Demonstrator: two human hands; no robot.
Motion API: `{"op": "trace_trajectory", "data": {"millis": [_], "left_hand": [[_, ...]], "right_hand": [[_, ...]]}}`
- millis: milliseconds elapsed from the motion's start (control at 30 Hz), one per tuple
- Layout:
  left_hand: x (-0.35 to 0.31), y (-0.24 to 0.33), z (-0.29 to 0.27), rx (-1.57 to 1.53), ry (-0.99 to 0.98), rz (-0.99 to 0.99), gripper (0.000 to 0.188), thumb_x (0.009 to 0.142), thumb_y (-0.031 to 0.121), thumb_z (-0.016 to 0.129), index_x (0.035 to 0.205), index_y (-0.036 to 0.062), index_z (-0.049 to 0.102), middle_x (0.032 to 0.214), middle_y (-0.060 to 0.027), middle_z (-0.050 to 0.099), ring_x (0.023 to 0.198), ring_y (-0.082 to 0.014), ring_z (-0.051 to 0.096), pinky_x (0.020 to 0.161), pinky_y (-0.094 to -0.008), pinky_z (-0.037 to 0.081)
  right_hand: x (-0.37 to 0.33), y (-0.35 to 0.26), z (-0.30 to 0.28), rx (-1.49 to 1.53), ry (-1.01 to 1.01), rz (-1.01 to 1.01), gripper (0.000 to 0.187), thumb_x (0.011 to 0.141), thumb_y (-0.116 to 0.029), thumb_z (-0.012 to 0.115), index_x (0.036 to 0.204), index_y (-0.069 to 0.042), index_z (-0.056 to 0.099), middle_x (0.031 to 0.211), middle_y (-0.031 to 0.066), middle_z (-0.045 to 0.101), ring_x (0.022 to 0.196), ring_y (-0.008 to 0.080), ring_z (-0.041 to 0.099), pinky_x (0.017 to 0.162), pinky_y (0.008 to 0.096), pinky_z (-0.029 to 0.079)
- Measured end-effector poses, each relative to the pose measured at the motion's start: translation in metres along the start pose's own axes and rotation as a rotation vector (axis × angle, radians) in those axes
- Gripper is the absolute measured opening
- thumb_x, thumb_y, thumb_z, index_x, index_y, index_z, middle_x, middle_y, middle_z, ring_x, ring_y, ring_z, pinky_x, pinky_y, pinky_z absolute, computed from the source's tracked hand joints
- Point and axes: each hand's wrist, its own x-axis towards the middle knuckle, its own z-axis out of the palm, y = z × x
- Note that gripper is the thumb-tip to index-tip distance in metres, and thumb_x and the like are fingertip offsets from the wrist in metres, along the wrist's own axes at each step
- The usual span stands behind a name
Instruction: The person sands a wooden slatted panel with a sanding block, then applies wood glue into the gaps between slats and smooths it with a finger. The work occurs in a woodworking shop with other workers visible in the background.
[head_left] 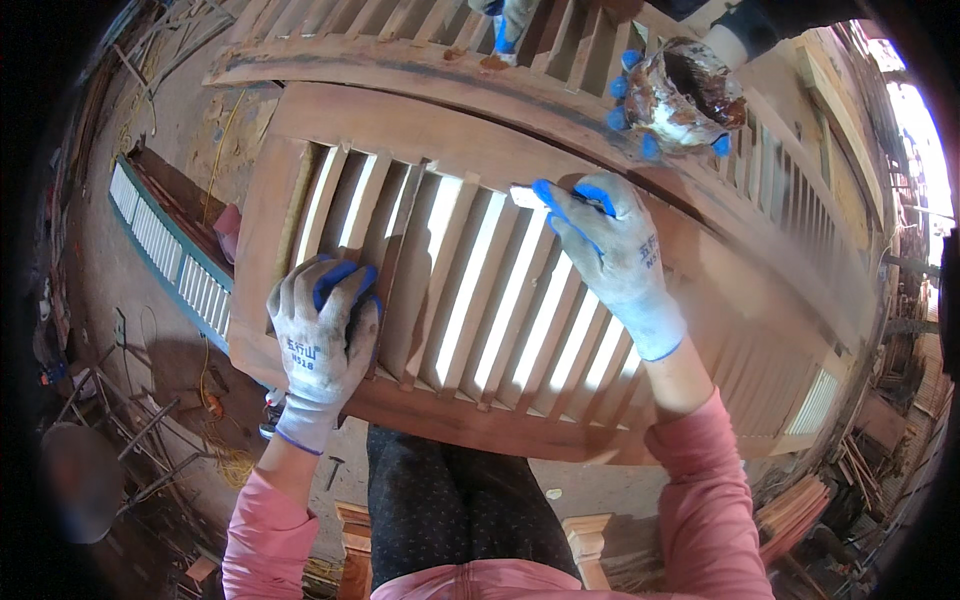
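A wooden louvered panel [375, 125] lies before me, light showing between its slanted slats. My left hand [325, 325], in a white and blue work glove, rests at the panel's left part with fingers curled over the slats; what they grip is hidden. My right hand [615, 250], gloved alike, pinches a small whitish piece [527, 197] by the slats' far ends, near the far rail. Beyond, a co-worker's blue-tipped glove [650, 147] cups a hollow, bowl-shaped thing [690, 115] smeared brown and white. The co-worker's other gloved hand [512, 18] holds something blue over another panel.
That second louvered panel [330, 62] lies against the far side of mine. A green-edged slatted panel [170, 245] sits on the floor at left. Below are a hammer [335, 470], pale wooden legs [588, 548] and cords. Timber strips [795, 515] are stacked at lower right.
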Motion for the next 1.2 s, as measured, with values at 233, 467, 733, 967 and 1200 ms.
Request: {"op": "trace_trajectory", "data": {"millis": [233, 467, 733, 967, 1200], "left_hand": [[-0.001, -0.002, 0.001, 0.007, -0.012, 0.005, 0.045, 0.084, 0.019, 0.075, 0.129, 0.0174, 0.069, 0.128, -0.0103, 0.061, 0.126, -0.0351, 0.057, 0.108, -0.0545, 0.038], [-0.001, -0.001, 0.0, 0.003, -0.007, 0.003, 0.044, 0.085, 0.019, 0.075, 0.129, 0.0168, 0.068, 0.128, -0.0105, 0.061, 0.126, -0.035, 0.057, 0.108, -0.0544, 0.038], [0.0, -0.001, 0.0, 0.004, -0.009, 0.011, 0.044, 0.085, 0.018, 0.075, 0.128, 0.0166, 0.069, 0.128, -0.0104, 0.061, 0.126, -0.0353, 0.057, 0.108, -0.0545, 0.038], [-0.002, -0.002, 0.0, 0.007, -0.006, 0.009, 0.044, 0.085, 0.02, 0.075, 0.129, 0.0166, 0.068, 0.128, -0.0106, 0.061, 0.126, -0.0354, 0.056, 0.108, -0.0553, 0.038], [-0.002, -0.002, 0.0, 0.017, -0.012, 0.003, 0.044, 0.086, 0.021, 0.074, 0.129, 0.017, 0.068, 0.128, -0.0112, 0.06, 0.126, -0.0361, 0.056, 0.108, -0.0556, 0.038]], "right_hand": [[-0.001, -0.005, -0.011, 0.07, -0.014, 0.123, 0.036, 0.085, -0.009, 0.082, 0.121, -0.011, 0.077, 0.103, 0.0092, 0.058, 0.086, 0.0265, 0.061, 0.075, 0.0414, 0.054], [0.001, -0.003, -0.011, -0.046, -0.07, 0.061, 0.04, 0.085, -0.011, 0.082, 0.124, -0.011, 0.077, 0.101, 0.0091, 0.058, 0.087, 0.0268, 0.061, 0.076, 0.0415, 0.053], [0.001, -0.004, -0.007, -0.013, -0.029, 0.086, 0.039, 0.084, -0.011, 0.081, 0.123, -0.01, 0.077, 0.101, 0.0087, 0.058, 0.088, 0.0277, 0.06, 0.077, 0.0419, 0.051], [0.006, -0.004, -0.011, 0.021, -0.008, 0.105, 0.038, 0.085, -0.009, 0.08, 0.122, -0.009, 0.077, 0.104, 0.0083, 0.057, 0.093, 0.029, 0.06, 0.08, 0.0435, 0.051], [0.002, -0.002, -0.008, -0.078, -0.026, 0.052, 0.038, 0.085, -0.01, 0.08, 0.123, -0.01, 0.076, 0.105, 0.008, 0.058, 0.094, 0.0298, 0.06, 0.082, 0.0447, 0.05]]}}
